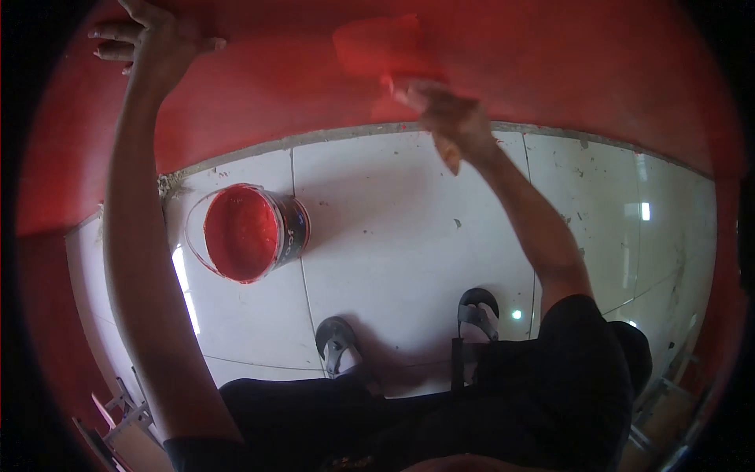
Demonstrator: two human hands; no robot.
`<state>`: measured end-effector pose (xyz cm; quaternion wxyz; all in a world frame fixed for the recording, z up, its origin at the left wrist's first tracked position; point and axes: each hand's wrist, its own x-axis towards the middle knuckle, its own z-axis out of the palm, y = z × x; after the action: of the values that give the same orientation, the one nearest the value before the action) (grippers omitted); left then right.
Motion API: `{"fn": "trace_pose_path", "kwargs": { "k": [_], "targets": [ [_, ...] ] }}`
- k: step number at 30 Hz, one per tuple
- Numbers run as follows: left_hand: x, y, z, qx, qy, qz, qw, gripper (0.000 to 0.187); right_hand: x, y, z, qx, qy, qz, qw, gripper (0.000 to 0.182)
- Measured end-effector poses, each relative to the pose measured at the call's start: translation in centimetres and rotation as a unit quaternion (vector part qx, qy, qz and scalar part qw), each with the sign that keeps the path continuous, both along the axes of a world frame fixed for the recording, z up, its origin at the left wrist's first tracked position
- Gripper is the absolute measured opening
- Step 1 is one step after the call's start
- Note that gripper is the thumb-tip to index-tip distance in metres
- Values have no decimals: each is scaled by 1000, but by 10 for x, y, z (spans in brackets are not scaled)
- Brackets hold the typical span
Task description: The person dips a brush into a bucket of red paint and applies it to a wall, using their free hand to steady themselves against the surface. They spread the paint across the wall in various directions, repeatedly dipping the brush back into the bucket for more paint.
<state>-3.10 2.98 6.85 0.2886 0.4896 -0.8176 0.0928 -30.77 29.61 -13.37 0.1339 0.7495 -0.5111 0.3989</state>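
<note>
My right hand [454,114] grips a paintbrush [448,153], its wooden handle sticking out below my fist. The brush's bristle end is blurred and close to the red wall [259,86], just under a brighter, wet-looking patch of red paint [377,43]. High on the left, my left hand [161,43] is spread against the same wall, its fingers apart and nothing in it. Below and between my arms a paint bucket [295,228] stands on the floor, its inside coated in red, with a wire handle hanging to the left.
White floor tiles [377,291] carry small specks and chips of debris. A grey strip [362,132] runs along the wall's foot. My sandalled feet [338,342] are below. Metal-framed furniture [130,421] stands at the lower left, with more at the lower right.
</note>
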Motion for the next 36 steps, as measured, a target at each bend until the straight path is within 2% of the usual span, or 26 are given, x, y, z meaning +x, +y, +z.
{"fn": "trace_pose_path", "kwargs": {
  "k": [2,4,9,12,18,22,29,32,33,35,36],
  "targets": [
    [-1,0,1,-3,-6,1,1000,160,4,6,72,-51,60,-39,996,12],
    [-1,1,5,-5,-6,2,1000,160,7,5,111,-104,89,-50,989,12],
    [0,3,7,3,-12,5,1000,159,15,1,159,-237,119,-90,960,16],
    [0,3,6,2,-14,4,1000,159,15,-2,87,-158,220,-146,952,20],
    [0,-1,4,-11,-10,5,1000,158,29,6,-94,-12,202,-114,973,16],
    [2,-3,4,-12,-4,7,1000,158,44,14,-143,90,153,-78,981,15],
    [1,-4,4,-15,1,5,1000,158,37,-9,-150,163,128,-65,976,11],
    [1,-2,3,-16,3,5,1000,158,24,-17,-121,95,138,-64,984,14],
    [0,-1,3,-15,4,3,1000,158,26,-17,-101,97,138,-64,984,14],
    [0,2,0,-14,4,1,1000,158,34,-16,-45,-43,162,-74,983,20],
    [-1,3,0,-15,5,0,1000,158,35,-13,-20,-39,160,-72,984,20]
  ]
}}
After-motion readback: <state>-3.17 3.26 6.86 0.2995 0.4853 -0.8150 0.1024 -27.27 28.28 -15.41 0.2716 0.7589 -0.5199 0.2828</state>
